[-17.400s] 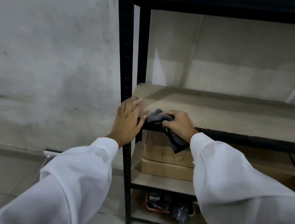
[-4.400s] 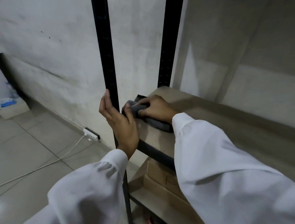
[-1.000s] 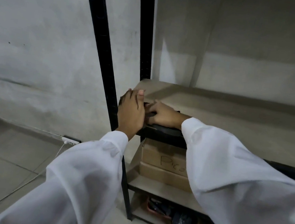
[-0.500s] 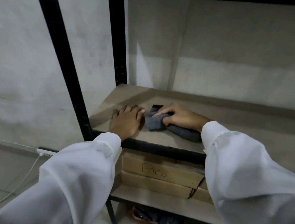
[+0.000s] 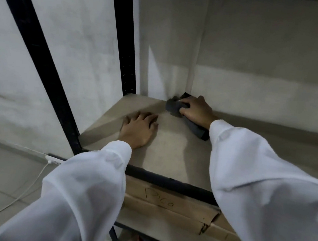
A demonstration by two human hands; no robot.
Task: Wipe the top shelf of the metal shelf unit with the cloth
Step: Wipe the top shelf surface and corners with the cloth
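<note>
A beige shelf board (image 5: 172, 155) sits in a black metal shelf unit (image 5: 41, 63). My right hand (image 5: 197, 110) grips a dark grey cloth (image 5: 173, 107) at the back of the board, close to the wall; the cloth's tail (image 5: 196, 129) trails out under my wrist. My left hand (image 5: 138, 130) rests flat on the board, fingers spread, left of and nearer than the cloth. White sleeves cover both arms.
The wall stands right behind the shelf. Black uprights (image 5: 127, 41) frame the left end. Below the front rail (image 5: 169, 183) lie cardboard boxes (image 5: 166, 206), one marked "Pico". A white cable and power strip (image 5: 50, 160) lie on the tiled floor at left.
My right hand has pushed the cloth from the middle of the board back to the wall. My left hand stays flat on the board. The view has tilted down and closer.
</note>
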